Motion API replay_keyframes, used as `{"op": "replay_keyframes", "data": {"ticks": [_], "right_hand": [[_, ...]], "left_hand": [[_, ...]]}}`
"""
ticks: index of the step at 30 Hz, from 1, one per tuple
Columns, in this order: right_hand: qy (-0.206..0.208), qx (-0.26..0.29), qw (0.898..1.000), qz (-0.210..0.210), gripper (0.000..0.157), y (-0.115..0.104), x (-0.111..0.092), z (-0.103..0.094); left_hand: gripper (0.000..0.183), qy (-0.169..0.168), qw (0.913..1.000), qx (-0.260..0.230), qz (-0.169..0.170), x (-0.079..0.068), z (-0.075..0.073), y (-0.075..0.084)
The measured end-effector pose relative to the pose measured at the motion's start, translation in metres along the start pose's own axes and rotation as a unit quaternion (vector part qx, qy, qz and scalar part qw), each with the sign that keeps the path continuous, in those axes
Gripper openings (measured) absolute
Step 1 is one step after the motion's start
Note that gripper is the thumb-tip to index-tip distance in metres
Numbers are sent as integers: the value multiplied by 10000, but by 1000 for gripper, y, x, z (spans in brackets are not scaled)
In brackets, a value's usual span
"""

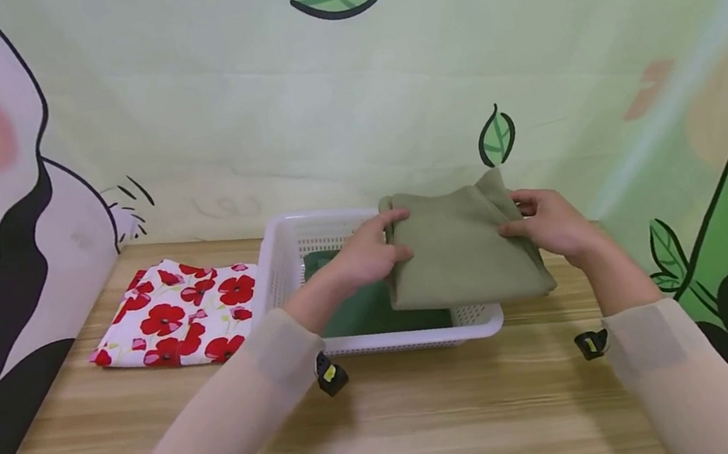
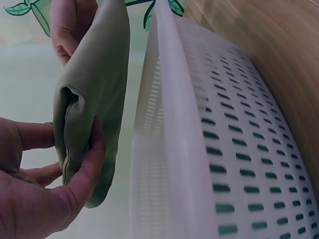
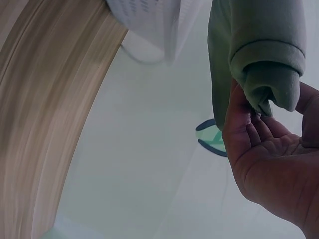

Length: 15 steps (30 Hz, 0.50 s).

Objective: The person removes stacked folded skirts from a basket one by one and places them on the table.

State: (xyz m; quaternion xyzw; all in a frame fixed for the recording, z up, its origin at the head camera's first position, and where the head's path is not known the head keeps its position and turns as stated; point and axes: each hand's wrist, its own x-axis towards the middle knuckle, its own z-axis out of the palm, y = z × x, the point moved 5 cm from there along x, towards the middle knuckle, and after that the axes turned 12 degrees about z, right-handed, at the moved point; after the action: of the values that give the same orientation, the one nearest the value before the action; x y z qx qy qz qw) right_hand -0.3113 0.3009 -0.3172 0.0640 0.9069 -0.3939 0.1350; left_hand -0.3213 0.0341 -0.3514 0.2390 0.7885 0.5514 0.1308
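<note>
A folded olive-green cloth [image 1: 459,252] is held up above the right part of a white plastic basket [image 1: 280,232]. My left hand [image 1: 368,251] grips its left edge; in the left wrist view, the left fingers [image 2: 82,174] pinch the folded layers from both sides. On the opposite edge, my right hand [image 1: 550,224] holds the cloth between thumb and fingers. The right wrist view shows the rolled end of the cloth [image 3: 269,55] inside the right hand [image 3: 274,159]. Dark green fabric [image 1: 370,312] lies in the basket, partly hidden by the left hand and the raised cloth.
A folded white cloth with red flowers [image 1: 187,316] lies on the wooden table [image 1: 434,413], close against the basket's left side. Behind the table hangs a printed backdrop [image 1: 214,124] with a panda and leaves. Small black devices [image 1: 332,374] sit at both wrists.
</note>
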Motion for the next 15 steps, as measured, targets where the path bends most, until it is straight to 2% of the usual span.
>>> {"op": "replay_keyframes", "data": {"ticks": [5,15], "right_hand": [[64,-102,9999,36,65,8,-1,-9],[54,-186,9998,88,63,25,-5,-21]], "left_hand": [[66,-60,9998,-196,62,5,11,2],[67,-262,9992,-259,162,14,31,2]]}}
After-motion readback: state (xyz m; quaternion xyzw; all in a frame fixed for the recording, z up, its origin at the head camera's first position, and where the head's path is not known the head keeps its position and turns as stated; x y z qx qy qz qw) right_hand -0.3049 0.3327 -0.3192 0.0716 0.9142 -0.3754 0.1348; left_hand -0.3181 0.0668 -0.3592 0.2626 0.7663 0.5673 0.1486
